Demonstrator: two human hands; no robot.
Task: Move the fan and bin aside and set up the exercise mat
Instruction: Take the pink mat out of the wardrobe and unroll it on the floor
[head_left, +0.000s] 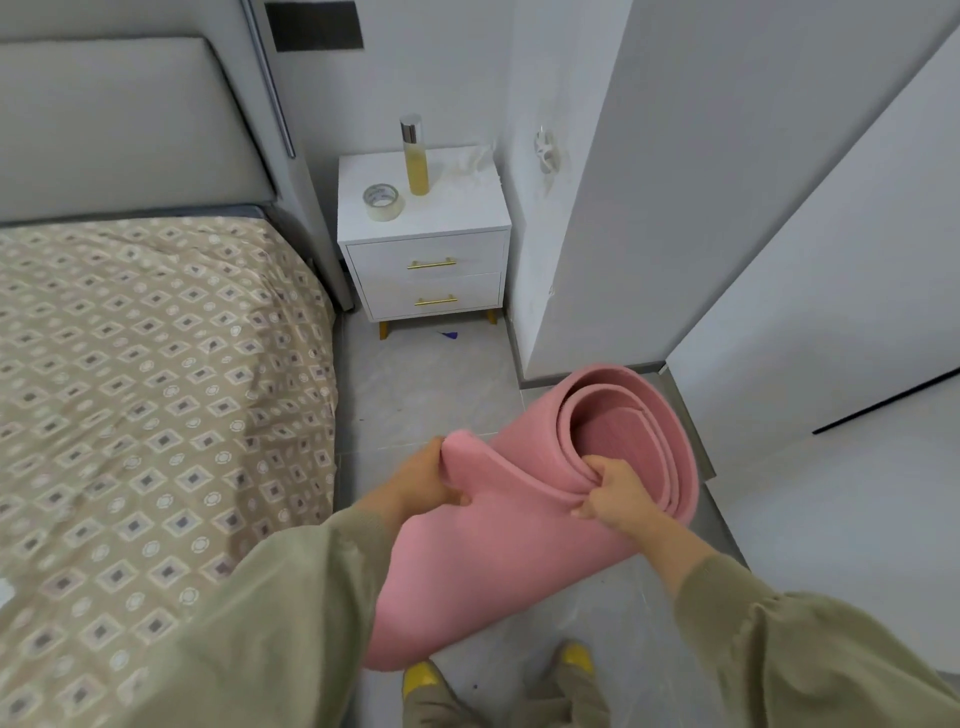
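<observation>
mat (519, 561) rolled, held over floor (426, 395), 5 o'clock | left hand (423, 480) pinches loose edge | right hand (615, 493) grips roll end | bed (156, 389) 9 o'clock | nightstand (462, 210) 12 o'clock, bearing tape (383, 201), bottle (417, 166)

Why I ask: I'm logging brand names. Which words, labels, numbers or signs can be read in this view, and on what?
No text is legible.
Print inside the core of the roll of clear tape on the white two-drawer nightstand: too blurred to read.
No label shows on the tall clear bottle of yellow liquid with a silver cap.
No print shows on the rolled pink foam exercise mat.
</observation>
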